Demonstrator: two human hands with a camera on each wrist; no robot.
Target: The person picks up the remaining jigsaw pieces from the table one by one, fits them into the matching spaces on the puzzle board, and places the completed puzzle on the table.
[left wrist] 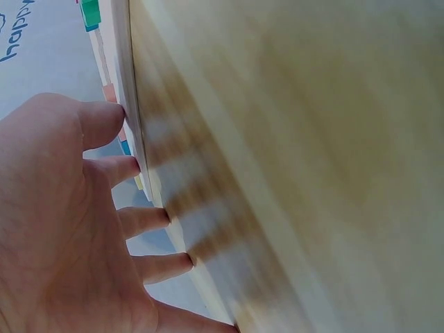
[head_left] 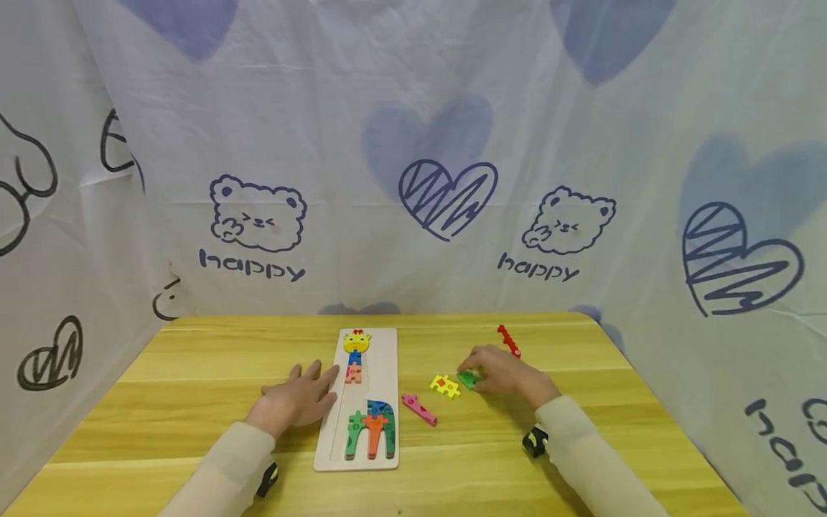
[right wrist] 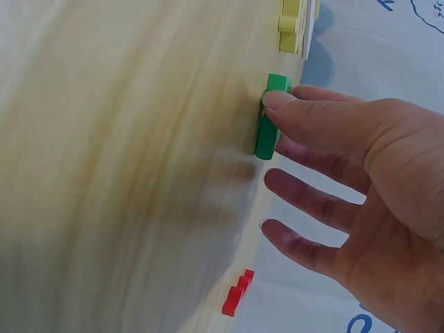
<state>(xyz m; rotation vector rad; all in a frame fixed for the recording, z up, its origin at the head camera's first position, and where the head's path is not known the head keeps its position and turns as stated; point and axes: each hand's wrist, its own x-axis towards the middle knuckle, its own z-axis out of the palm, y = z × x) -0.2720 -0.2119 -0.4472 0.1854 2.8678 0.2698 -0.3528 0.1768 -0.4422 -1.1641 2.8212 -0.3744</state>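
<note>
Green piece (right wrist: 266, 133) is pinched in right hand (head_left: 505, 372), left hand (head_left: 293, 399) spread against one board (head_left: 381, 362), three other loose pieces (head_left: 420, 410) nearby

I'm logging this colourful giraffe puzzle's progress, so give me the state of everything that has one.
Pale rectangular puzzle board: flat, partly filled
Yellow giraffe-head piece: placed on the board
Blue and salmon neck pieces: placed, below the head
Multicoloured leg pieces: placed, board's near end
Spotted yellow notched piece: loose
Long pink piece: loose
Narrow red knobbed piece: loose
Small green piece: pinched by right hand
Left hand: spread at the board's edge
</note>
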